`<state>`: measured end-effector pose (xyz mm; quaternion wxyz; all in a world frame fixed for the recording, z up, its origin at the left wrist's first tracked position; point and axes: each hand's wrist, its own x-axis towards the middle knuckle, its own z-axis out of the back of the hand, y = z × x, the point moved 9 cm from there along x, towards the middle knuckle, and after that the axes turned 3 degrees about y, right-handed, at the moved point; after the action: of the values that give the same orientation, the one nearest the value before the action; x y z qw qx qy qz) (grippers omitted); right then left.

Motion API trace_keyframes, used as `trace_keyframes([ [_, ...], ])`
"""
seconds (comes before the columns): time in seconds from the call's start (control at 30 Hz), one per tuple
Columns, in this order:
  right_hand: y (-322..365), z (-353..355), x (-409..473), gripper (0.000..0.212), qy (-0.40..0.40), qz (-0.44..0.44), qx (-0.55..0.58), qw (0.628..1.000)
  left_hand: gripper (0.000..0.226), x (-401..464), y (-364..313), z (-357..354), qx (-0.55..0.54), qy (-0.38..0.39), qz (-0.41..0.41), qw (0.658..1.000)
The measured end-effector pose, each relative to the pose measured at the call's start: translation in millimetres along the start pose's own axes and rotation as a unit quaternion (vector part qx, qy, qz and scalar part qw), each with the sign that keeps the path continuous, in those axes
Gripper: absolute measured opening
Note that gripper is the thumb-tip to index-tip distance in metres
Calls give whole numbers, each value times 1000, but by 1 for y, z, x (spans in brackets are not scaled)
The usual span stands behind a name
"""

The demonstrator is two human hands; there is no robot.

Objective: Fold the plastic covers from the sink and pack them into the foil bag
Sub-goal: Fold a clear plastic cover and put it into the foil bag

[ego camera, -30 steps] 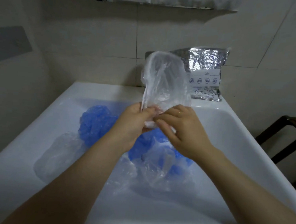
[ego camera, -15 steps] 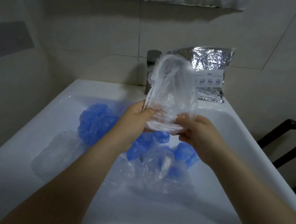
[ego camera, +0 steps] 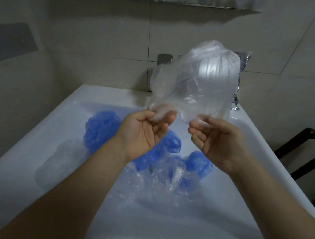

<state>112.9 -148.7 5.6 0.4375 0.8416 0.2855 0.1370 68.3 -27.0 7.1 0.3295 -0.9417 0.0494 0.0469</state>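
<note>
Both hands, left hand (ego camera: 143, 133) and right hand (ego camera: 216, 139), have drawn apart, each pinching the billowing clear plastic cover (ego camera: 197, 81) open, unfolded yet.

Bare forearms, no sleeves visible

No readable text

The foil bag (ego camera: 244, 64), at about 1 o'clock behind the clear plastic cover (ego camera: 201, 81), shows only a crinkled silver strip of its side; any label on it is hidden, and nothing on the sink (ego camera: 47, 123) or the wall tiles carries lettering or numbers.
</note>
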Motion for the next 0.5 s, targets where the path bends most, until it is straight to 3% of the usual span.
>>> trace_keyframes([
  [0.1,6,-3,1,21,25,30,-27,999,23,0,-7,0,57,10,-23,998],
  [0.27,-7,18,6,11,-53,-19,-184,981,14,6,-5,21,230,-74,-42,970],
  [0.33,-6,27,6,9,-85,-24,-235,968,13,8,-5,26,316,-92,-42,943],
  [0.43,3,33,2,7,-120,-8,-267,956,16,7,-14,27,469,-125,-59,872],
  [0.5,7,29,1,8,-104,-3,-292,951,18,7,-13,23,494,-112,-55,861],
])
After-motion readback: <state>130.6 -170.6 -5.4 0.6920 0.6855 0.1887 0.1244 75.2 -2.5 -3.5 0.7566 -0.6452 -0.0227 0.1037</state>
